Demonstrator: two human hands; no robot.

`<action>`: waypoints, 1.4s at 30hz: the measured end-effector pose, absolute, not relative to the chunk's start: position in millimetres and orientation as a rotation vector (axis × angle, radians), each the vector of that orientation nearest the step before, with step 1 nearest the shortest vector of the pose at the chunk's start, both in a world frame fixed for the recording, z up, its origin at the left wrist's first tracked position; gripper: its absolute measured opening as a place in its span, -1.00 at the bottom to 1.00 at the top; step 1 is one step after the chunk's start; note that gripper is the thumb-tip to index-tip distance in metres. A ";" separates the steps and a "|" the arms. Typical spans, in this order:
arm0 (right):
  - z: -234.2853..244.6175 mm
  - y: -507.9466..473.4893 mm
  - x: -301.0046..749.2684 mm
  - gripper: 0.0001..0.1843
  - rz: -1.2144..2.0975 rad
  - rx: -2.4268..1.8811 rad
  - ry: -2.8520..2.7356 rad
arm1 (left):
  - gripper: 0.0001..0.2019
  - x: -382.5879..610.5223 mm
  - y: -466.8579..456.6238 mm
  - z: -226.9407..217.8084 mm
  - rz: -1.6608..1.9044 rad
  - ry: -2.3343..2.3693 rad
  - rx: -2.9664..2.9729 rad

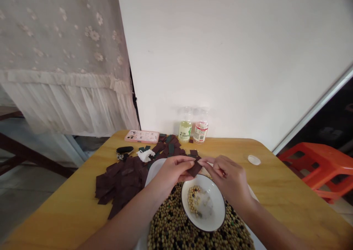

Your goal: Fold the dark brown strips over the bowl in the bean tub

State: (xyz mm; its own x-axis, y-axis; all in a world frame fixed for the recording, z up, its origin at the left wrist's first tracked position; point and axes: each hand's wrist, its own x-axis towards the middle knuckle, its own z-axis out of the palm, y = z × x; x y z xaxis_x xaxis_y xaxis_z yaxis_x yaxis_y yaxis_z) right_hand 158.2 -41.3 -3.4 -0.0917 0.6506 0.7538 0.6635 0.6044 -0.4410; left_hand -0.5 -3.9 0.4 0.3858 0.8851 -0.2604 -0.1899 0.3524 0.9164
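Observation:
My left hand [172, 168] grips a small dark brown flat rectangular piece [195, 168] between thumb and fingers. At its right edge my right hand [230, 172] is pinched, the fingertips touching the piece or something too small to make out. Just below both hands, a white bowl with a dark rim [216, 216] holds small yellowish beads [193, 198] and something whitish and translucent. The bowl rests on a mass of tan and black beads [171, 224] in a white tray [156, 166]. Left of the tray lies a pile of similar brown pieces [125, 180].
Behind the pile are a pink-cased phone [142, 136], a black key fob [124, 149] and a crumpled white tissue [145, 155]. Two bottles [185, 130] stand by the wall. A round white lid [254, 160] lies at right, and an orange stool [321, 161] stands beyond the table.

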 end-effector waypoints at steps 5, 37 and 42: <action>-3.7 -43.5 153.8 -0.57 -0.012 -1.030 -1.935 | -0.84 -0.8 -3.5 0.1 0.849 0.903 0.920; -4.8 -38.2 162.3 -0.54 -0.014 -1.110 -1.713 | -0.82 0.2 -5.3 3.9 0.793 0.911 0.983; -4.1 -39.2 162.6 -0.54 -0.003 -1.079 -1.756 | -0.83 0.2 -3.6 1.0 0.815 0.918 0.947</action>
